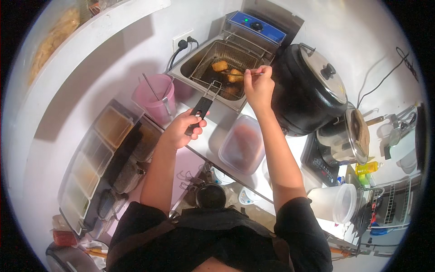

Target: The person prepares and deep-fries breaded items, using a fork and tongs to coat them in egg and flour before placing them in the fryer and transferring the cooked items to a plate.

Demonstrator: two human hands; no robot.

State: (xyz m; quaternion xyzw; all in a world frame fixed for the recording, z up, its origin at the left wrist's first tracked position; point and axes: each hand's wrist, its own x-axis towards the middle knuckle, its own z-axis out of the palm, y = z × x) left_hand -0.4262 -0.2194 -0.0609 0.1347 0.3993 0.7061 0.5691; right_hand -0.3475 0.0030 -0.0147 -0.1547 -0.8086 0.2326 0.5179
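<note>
My left hand [186, 126] grips the black handle [200, 114] of a wire fry basket [234, 51]. The basket sits inside a stainless-steel deep fryer [185, 69] holding dark oil. My right hand [259, 85] pinches a thin metal utensil [252, 74] above the basket; its far end reaches the fried pieces, and its exact kind is unclear. Two golden-brown pieces show plainly, one fried piece [220, 66] at the back and another fried piece [235, 75] close to the utensil. A dimmer fried piece [232, 90] lies lower, near the basket's front. On the fryer's blue control panel [255, 26] a green light glows.
Left of the fryer stands a pink pitcher [154, 97] with metal utensils. A black soup kettle [299, 91] is close on the right. In front lies a lidded plastic container [243, 144]. Further right, a steel pot [340, 139] rests on an induction cooker [321, 161]. Lidded condiment bins [97, 153] line the left.
</note>
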